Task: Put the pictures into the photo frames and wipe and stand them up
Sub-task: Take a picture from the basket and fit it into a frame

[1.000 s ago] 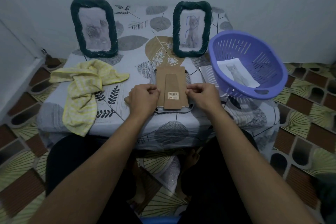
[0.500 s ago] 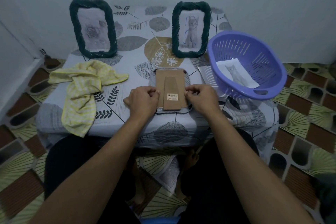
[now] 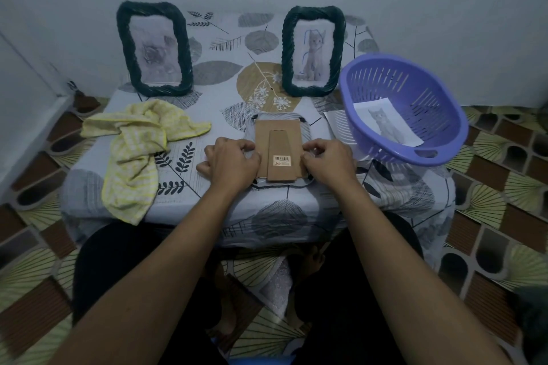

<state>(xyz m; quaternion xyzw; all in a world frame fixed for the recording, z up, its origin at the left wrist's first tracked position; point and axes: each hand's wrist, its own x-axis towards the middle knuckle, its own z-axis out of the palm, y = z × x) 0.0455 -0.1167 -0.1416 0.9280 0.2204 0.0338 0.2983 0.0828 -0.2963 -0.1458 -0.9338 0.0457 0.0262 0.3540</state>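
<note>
Sliding the brown cardboard backing board (image 3: 278,154) lower, we have seated it in the face-down dark woven frame (image 3: 298,186) on the table (image 3: 225,204); our left hand (image 3: 234,161) and right hand (image 3: 329,161) pinch its sides, so wiping likely follows.

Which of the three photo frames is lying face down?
The flat frame between the left hand and right hand, brown backing up; the rose frame and cat frame stand upright.
</note>
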